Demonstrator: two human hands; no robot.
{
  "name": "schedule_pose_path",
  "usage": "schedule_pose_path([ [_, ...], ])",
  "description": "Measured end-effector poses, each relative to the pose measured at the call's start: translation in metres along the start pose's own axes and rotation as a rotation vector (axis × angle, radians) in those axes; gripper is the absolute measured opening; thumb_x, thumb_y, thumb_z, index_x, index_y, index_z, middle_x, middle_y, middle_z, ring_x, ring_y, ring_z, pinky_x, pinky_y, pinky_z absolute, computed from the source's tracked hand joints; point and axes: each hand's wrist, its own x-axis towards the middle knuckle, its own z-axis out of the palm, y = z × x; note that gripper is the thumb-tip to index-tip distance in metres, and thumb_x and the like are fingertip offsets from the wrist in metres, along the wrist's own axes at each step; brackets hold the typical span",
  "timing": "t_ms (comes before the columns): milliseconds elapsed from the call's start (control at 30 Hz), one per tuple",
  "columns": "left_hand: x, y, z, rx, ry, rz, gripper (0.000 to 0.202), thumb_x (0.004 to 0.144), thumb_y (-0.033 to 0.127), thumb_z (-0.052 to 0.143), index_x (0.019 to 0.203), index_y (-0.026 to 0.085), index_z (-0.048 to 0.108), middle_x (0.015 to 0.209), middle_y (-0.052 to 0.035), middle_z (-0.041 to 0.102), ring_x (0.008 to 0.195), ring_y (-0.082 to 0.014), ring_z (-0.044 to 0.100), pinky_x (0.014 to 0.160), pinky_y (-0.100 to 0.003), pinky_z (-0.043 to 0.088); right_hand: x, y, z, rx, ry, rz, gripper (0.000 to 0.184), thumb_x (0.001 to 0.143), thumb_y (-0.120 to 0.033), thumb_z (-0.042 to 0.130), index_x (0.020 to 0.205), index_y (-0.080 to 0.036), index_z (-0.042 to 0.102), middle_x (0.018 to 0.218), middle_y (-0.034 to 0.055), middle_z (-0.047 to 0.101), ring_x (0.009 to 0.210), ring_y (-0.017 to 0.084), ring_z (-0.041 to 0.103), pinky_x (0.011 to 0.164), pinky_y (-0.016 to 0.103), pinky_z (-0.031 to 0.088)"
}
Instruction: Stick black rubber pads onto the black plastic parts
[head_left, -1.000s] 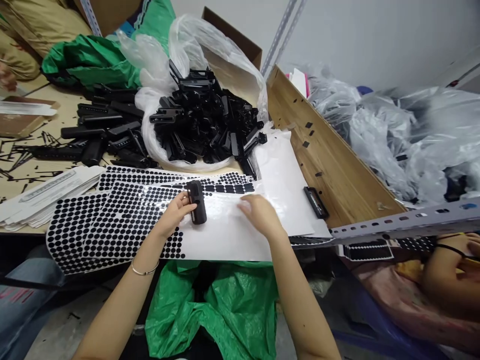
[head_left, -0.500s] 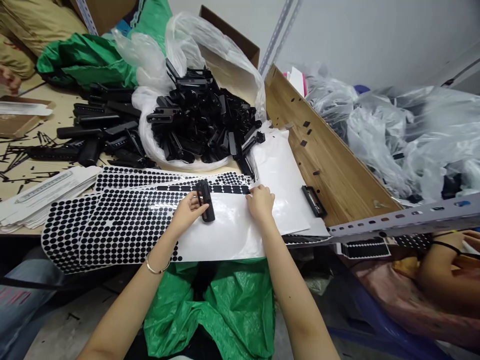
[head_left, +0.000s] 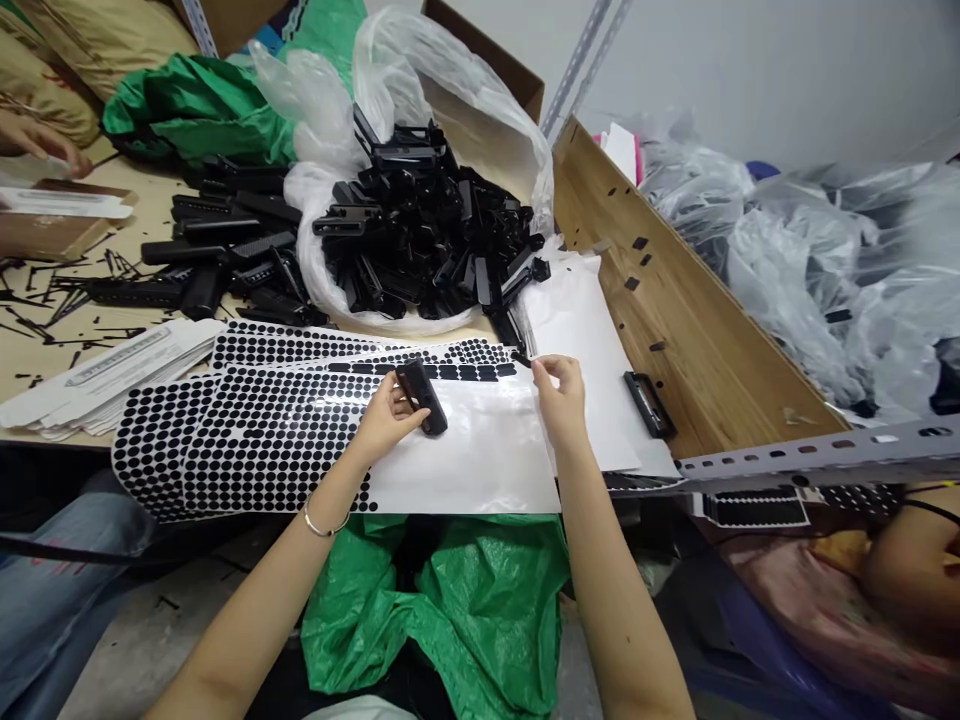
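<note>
At the table's near edge, your left hand (head_left: 390, 415) has its fingers curled around a black part (head_left: 421, 396) and holds it down on the sheet (head_left: 247, 430) of black dots. The part's top leans toward 11 o'clock and its foot toward 5. A second ago it stood nearly upright under the same grip, so you have tipped it over while keeping hold.

Your right hand (head_left: 561, 392) is at 3 o'clock from the part. A second ago it lay spread and flat on the bare white backing (head_left: 480, 460); half a second ago it had gone up to the row (head_left: 450, 372) of square pads. Now thumb and forefinger are pinched shut on a small black pad (head_left: 523, 360) at the row's 3 o'clock end, the other fingers loosely bent. I cannot tell whether the pad has come free of the sheet.

The pile (head_left: 427, 240) of black parts lies in its clear bag at 12 o'clock from your hands. The wooden board (head_left: 675, 330) leans at 2 o'clock, with a black clip (head_left: 649, 403) just before it on the white paper. The green bag (head_left: 450, 600) hangs at 6 o'clock, between your forearms. Another person's hand (head_left: 37, 140) shows far off at 10 o'clock.
</note>
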Motion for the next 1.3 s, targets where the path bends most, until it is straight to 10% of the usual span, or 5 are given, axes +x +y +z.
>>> schedule_pose_path([
  [133, 0.001, 0.004, -0.001, -0.175, 0.042, -0.054, 0.052, 0.058, 0.036, 0.085, 0.096, 0.017, 0.055, 0.094, -0.0065, 0.069, 0.086, -0.0230, 0.070, 0.079, -0.039, 0.059, -0.032, -0.015, 0.015, 0.489, -0.185, 0.107, 0.024, 0.076, -0.046, 0.068, 0.085, -0.024, 0.066, 0.105, 0.0036, 0.061, 0.103, 0.021, 0.057, 0.091, 0.039, 0.049],
  [400, -0.001, 0.001, 0.002, -0.205, -0.079, -0.146, 0.049, 0.067, 0.052, 0.078, 0.095, 0.017, 0.058, 0.089, -0.0089, 0.075, 0.087, -0.0300, 0.073, 0.086, -0.051, 0.058, -0.063, -0.014, 0.075, 0.434, -0.235, -0.040, 0.019, 0.080, -0.040, 0.066, 0.072, -0.023, 0.065, 0.111, 0.0060, 0.060, 0.115, 0.024, 0.053, 0.102, 0.040, 0.041],
  [1300, -0.004, 0.002, 0.000, -0.107, -0.186, -0.203, 0.053, 0.070, 0.049, 0.077, 0.104, 0.015, 0.055, 0.087, -0.0090, 0.076, 0.079, -0.0285, 0.075, 0.082, -0.051, 0.060, -0.063, -0.007, 0.081, 0.328, -0.272, -0.109, 0.014, 0.083, -0.031, 0.058, 0.072, -0.023, 0.060, 0.093, 0.0054, 0.065, 0.096, 0.021, 0.061, 0.094, 0.038, 0.045],
])
